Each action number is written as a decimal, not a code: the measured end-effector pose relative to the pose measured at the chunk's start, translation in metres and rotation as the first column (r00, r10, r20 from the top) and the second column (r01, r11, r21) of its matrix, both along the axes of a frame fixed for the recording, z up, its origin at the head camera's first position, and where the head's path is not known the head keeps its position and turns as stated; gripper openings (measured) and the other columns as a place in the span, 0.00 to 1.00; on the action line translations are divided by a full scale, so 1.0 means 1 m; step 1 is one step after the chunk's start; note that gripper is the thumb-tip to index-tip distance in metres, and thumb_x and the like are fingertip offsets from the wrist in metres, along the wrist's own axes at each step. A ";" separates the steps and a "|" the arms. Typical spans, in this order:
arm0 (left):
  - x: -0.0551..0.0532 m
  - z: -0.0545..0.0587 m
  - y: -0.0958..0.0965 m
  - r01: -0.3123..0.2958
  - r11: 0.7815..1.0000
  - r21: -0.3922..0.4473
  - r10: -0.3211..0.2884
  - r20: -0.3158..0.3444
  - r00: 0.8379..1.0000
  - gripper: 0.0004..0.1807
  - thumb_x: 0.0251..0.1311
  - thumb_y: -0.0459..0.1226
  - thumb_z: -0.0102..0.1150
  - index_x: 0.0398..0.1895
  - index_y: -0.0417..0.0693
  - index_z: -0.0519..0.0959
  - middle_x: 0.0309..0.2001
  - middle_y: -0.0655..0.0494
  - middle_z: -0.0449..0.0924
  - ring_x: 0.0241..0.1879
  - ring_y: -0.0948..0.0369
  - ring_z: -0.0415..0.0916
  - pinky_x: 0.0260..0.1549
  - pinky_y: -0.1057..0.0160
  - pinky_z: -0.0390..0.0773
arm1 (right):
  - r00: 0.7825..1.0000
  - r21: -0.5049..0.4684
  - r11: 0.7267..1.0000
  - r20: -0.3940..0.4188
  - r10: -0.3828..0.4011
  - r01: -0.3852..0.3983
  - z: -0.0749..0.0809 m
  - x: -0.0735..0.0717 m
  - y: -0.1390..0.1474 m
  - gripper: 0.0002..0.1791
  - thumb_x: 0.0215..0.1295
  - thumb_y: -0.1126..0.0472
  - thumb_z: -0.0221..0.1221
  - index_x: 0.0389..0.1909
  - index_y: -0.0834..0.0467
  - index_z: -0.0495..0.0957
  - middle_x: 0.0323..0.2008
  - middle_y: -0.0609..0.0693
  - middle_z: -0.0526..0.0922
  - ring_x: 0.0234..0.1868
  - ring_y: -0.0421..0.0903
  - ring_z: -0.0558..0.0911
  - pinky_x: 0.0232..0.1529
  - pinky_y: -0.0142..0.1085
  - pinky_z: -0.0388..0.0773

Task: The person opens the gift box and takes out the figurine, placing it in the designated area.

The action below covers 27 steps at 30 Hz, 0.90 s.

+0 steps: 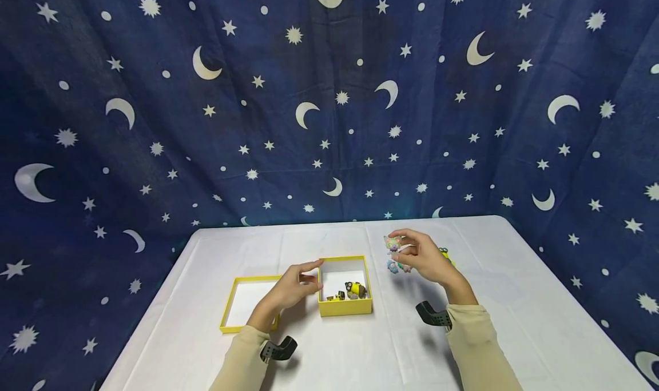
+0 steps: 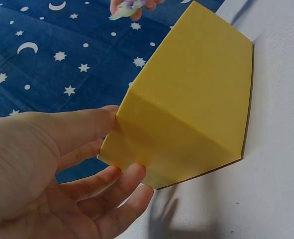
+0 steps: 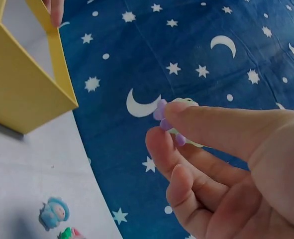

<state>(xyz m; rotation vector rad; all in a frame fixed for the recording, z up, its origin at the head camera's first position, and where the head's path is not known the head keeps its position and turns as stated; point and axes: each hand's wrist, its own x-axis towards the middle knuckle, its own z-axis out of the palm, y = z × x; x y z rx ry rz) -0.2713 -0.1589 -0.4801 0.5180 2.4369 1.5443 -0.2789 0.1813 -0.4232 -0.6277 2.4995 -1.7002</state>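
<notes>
My left hand (image 1: 292, 288) holds the left side of a yellow box (image 1: 345, 308), with thumb and fingertips at its rim and wall. Small yellow-and-black figurines (image 1: 355, 290) lie inside this box, towards its front. Over the table to the right, my right hand (image 1: 424, 256) pinches a small pastel green-and-purple figurine (image 1: 392, 242) between thumb and fingers. Much of that figurine is hidden by the thumb in the right wrist view. Below it on the table stand a small blue figurine (image 3: 54, 213) and a pink-and-green one (image 3: 72, 233).
A yellow-rimmed white lid (image 1: 249, 302) lies left of the box, partly behind the left forearm. Another yellow-green figurine (image 1: 445, 256) shows just beyond the right hand. White cloth covers the table (image 1: 360, 356); a blue curtain (image 1: 355, 151) with moons and stars hangs behind.
</notes>
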 end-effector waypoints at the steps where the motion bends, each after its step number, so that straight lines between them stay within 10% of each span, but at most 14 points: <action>1: 0.000 0.000 0.000 -0.001 1.000 0.001 0.001 0.001 1.000 0.31 0.60 0.35 0.62 0.69 0.51 0.69 0.71 0.46 0.65 0.55 0.51 0.78 0.50 0.60 0.77 | 1.000 0.005 1.000 0.011 0.006 -0.006 0.000 -0.001 0.001 0.25 0.62 0.72 0.60 0.61 0.64 0.69 0.51 0.69 0.72 0.30 0.37 0.81 0.25 0.34 0.79; 27: 0.003 0.001 -0.002 0.000 1.000 -0.029 0.000 -0.004 1.000 0.31 0.62 0.34 0.60 0.70 0.53 0.67 0.72 0.48 0.64 0.58 0.51 0.77 0.60 0.45 0.71 | 0.990 0.120 0.987 0.105 0.091 -0.104 -0.030 -0.009 0.018 0.19 0.61 0.73 0.57 0.53 0.73 0.72 0.44 0.73 0.80 0.34 0.52 0.84 0.40 0.44 0.82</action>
